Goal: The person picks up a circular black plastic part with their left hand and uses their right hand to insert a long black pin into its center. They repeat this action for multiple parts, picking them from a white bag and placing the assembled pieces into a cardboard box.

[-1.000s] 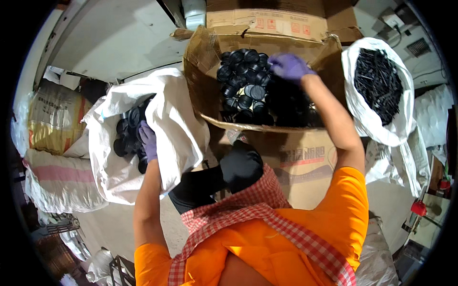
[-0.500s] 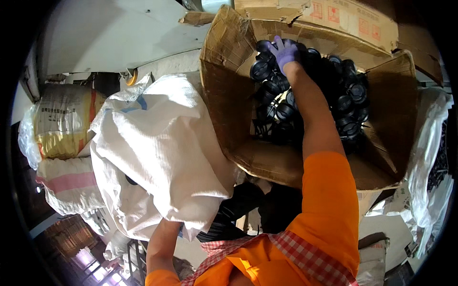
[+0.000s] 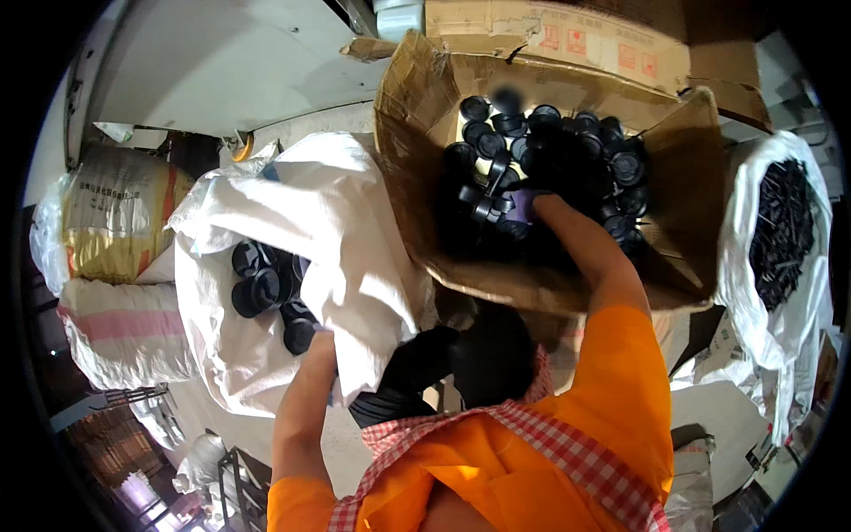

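My right hand (image 3: pixel 523 206), in a purple glove, reaches down into a large open cardboard box (image 3: pixel 687 191). Its fingers are lost in shadow among black round cap-like plastic parts (image 3: pixel 628 168), so their closure is hidden. A white woven sack (image 3: pixel 363 239) stands left of the box. My left hand (image 3: pixel 321 340) is in the sack's mouth, mostly covered by the fabric and the contents. Several black cup-shaped parts (image 3: pixel 257 293) lie in the sack, right by my left hand.
At the right stands an open white bag (image 3: pixel 736 248) filled with thin black pieces (image 3: pixel 784 230). Another carton (image 3: pixel 567 40) is behind the box. Full sacks (image 3: pixel 124 332) are stacked at the left, below a pale flat panel (image 3: pixel 222 62).
My right hand has moved from the box's far side toward its near left, into the parts. The sack's mouth has opened, exposing black parts, and my left hand has moved up into it.
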Available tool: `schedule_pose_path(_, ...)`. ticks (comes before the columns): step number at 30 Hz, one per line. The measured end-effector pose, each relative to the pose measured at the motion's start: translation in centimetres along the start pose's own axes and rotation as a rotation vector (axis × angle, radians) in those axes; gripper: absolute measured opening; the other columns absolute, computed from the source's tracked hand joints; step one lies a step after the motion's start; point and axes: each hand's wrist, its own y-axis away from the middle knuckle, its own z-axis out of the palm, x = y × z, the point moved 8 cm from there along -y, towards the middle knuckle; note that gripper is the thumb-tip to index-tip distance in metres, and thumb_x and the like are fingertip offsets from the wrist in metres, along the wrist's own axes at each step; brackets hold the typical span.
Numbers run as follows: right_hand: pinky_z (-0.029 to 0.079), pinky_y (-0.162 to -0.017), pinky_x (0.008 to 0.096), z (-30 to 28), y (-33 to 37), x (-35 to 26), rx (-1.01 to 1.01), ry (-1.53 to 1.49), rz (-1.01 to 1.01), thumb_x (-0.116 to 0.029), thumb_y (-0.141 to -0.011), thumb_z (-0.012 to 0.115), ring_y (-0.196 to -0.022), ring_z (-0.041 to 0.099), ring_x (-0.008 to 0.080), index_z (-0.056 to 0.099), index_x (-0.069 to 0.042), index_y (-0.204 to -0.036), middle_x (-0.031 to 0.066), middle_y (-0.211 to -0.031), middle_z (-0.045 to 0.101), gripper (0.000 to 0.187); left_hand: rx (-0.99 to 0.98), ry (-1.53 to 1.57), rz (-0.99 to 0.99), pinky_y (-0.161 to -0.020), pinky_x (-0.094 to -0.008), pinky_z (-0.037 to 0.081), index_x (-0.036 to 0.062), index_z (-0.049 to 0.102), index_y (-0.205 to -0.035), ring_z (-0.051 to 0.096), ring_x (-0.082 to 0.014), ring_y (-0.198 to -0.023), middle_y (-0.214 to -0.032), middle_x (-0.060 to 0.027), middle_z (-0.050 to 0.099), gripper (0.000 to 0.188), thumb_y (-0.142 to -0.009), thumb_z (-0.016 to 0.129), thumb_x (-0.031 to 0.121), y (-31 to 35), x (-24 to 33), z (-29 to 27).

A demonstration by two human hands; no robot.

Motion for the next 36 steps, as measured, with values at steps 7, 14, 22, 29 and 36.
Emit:
schedule_pose_path(7, 0.038, -0.101, 0.0416, -3.5, 13.0, -4.8, 0.694, -0.070, 0.028, -0.032, -0.084, 0.052, -0.120, 0.047, 0.0401, 0.025, -0.011, -0.144, 0.0259, -0.135, 0.044, 0.068, -0.196, 0.089, -0.018, -0.105, -0.0562, 0.029, 0.0322, 0.034, -0.141, 0.007, -0.0381, -0.141, -0.154, -0.0127, 0.010, 0.055, -0.088, 0.047, 0.038, -0.8, -1.6, 2.1)
schedule_pose_path(14, 0.047, -0.085, 0.0360, -2.2, 24.4, -2.7, 1.010, -0.340, -0.269, -0.031, -0.088, 0.054, -0.096, 0.061, 0.0284, 0.061, -0.003, -0.099, 0.0162, -0.097, 0.063, 0.031, 0.292, 0.606, 0.038, -0.092, -0.0365, 0.046, 0.0039, 0.061, -0.116, 0.058, -0.0279, -0.106, -0.109, -0.0147, 0.064, 0.032, -0.084, 0.060, 0.010, 5.7, -0.4, -10.8)
schedule_pose_path(22, 0.048, -0.083, 0.0313, 8.2, 34.9, -26.6, 0.730, -0.878, -0.896, -0.011, -0.085, 0.063, -0.091, 0.059, 0.0172, 0.050, -0.002, -0.122, 0.0096, -0.103, 0.060, 0.040, -0.186, 1.528, -0.038, -0.072, -0.0250, 0.051, -0.0012, 0.043, -0.131, 0.061, -0.0190, -0.089, -0.117, -0.0128, 0.055, 0.060, -0.080, 0.069, 0.018, 16.2, 15.7, -14.8)
schedule_pose_path(29, 0.046, -0.080, 0.0439, 11.3, 34.6, -25.9, 0.910, 0.118, -0.498, -0.028, -0.083, 0.058, -0.094, 0.058, 0.0344, 0.053, -0.005, -0.113, 0.0174, -0.099, 0.059, 0.038, -0.110, 1.364, 0.149, -0.061, -0.0273, 0.048, 0.0009, 0.048, -0.095, 0.058, -0.0157, -0.070, -0.082, -0.0075, 0.060, 0.029, -0.076, 0.068, 0.011, 18.8, 15.1, -13.3)
schedule_pose_path(36, 0.046, -0.081, 0.0449, 11.6, 35.8, -29.3, 0.507, 0.304, -0.409, -0.046, -0.081, 0.057, -0.089, 0.060, 0.0390, 0.060, -0.008, -0.100, 0.0209, -0.092, 0.063, 0.042, 0.056, 0.746, 0.400, -0.083, -0.0413, 0.049, 0.0067, 0.046, -0.123, 0.062, -0.0379, -0.092, -0.104, -0.0214, 0.062, 0.051, -0.073, 0.059, 0.004, 21.1, 15.6, -15.9)
